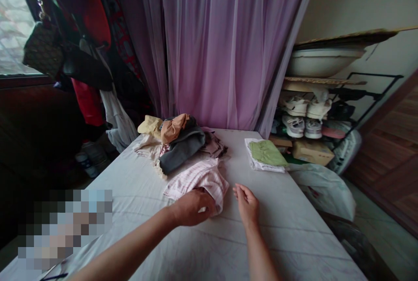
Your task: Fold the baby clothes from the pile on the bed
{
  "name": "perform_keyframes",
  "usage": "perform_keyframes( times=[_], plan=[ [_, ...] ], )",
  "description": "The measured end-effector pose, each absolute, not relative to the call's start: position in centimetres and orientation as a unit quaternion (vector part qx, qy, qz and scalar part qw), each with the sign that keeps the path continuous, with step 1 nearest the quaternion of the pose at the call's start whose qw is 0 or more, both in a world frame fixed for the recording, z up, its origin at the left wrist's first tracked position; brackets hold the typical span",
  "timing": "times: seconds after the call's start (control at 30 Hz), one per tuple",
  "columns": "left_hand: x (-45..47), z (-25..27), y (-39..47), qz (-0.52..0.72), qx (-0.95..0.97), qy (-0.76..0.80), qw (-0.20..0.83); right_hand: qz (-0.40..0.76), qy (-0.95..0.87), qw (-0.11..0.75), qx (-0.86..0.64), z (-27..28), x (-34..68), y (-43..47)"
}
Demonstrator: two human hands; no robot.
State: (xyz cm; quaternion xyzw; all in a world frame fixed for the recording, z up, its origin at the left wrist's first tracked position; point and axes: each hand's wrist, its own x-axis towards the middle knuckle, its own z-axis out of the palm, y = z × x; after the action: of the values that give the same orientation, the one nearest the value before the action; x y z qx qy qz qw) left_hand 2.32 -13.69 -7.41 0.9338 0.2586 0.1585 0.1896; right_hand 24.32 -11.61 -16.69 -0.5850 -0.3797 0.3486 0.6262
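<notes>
A pink-and-white striped garment [199, 174] lies crumpled on the sheet-covered bed [281, 237]. My left hand [194, 208] is closed on the near edge of this garment, with the fingers partly hidden by the back of the hand. Just right of the cloth, and apart from it, my right hand [247, 205] hovers with its fingers curled in and nothing visible in them. Behind the striped garment rises a heap of loose clothes, among them a dark grey garment [184, 148], an orange-brown one [174, 128] and a pale yellow one [149, 125].
Folded green cloth [267, 152] rests on folded white cloth [250, 159] near the bed's right edge. A purple curtain [212, 55] hangs behind. Shoes [295, 126] and a white basin [323, 61] sit on a rack at right. Bags [88, 65] hang at left.
</notes>
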Motion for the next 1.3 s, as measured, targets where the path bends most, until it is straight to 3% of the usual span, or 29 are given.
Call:
perform_keyframes(
  times=[0.33, 0.67, 0.87, 1.0, 1.13, 1.3],
  plan=[
    [-3.2, -8.1, -13.3, 0.254, 0.821, 0.504, 0.085, 0.346, -0.408, 0.612, -0.583, -16.7, 24.1, -11.6],
    [-7.1, -13.9, -12.1, 0.277, 0.800, 0.508, 0.159, 0.310, -0.455, 0.590, -0.591, -16.9, 24.2, -11.8],
    [-6.5, -14.3, -11.6, 0.339, 0.698, 0.595, 0.209, 0.167, -0.556, 0.548, -0.602, -15.4, 23.0, -12.7],
    [-6.0, -14.1, -12.1, 0.379, 0.672, 0.600, 0.211, 0.038, -0.682, 0.523, -0.510, -13.2, 19.1, -14.5],
    [-5.6, -13.3, -13.4, 0.404, 0.671, 0.584, 0.213, 0.005, -0.792, 0.446, -0.418, -12.3, 14.2, -17.0],
    [-5.1, -12.5, -14.4, 0.404, 0.684, 0.559, 0.239, -0.005, -0.800, 0.398, -0.449, -13.2, 11.0, -17.2]
  ],
)
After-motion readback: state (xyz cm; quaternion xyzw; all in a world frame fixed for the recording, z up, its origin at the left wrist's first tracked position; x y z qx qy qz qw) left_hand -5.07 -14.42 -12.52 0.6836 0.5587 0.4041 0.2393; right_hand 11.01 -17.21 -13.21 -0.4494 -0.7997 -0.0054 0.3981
